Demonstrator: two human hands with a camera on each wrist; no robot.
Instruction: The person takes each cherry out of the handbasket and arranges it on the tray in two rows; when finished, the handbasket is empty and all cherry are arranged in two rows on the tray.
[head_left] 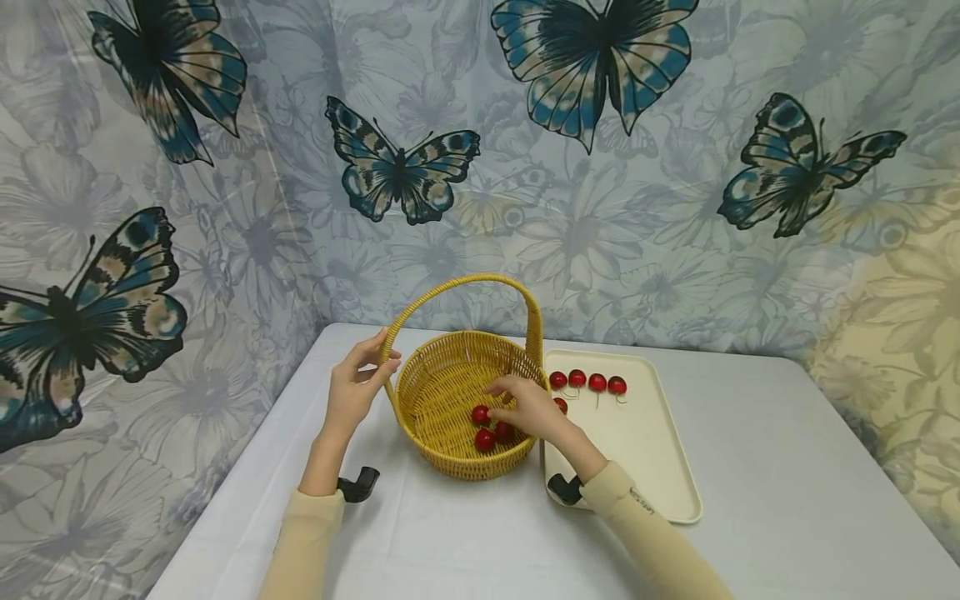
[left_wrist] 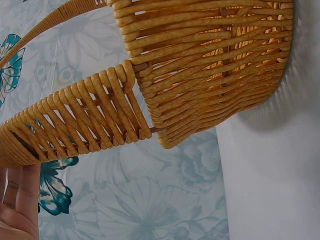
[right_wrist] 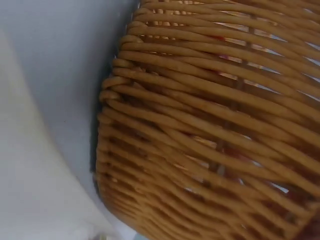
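A yellow woven basket [head_left: 435,400] with a tall arched handle stands on the table. My left hand [head_left: 352,387] holds the left side of the handle [left_wrist: 75,120], thumb in front and fingers behind. My right hand [head_left: 532,408] reaches over the basket's right rim, thumb and fingers apart above the inside. Close to the thumb tip lies a red cherry [head_left: 481,414]. Two other cherries [head_left: 484,440] lie beside it on the basket floor, one partly under the hand. In the right wrist view only the basket's outer wall [right_wrist: 210,110] shows clearly; the fingers are hidden.
A cream tray [head_left: 637,450] sits against the basket's right side, under my right forearm. Several red cherries with stems [head_left: 597,382] lie along its far end, one partly hidden by the basket. Butterfly-patterned cloth [head_left: 600,250] hangs behind the white table [head_left: 765,467].
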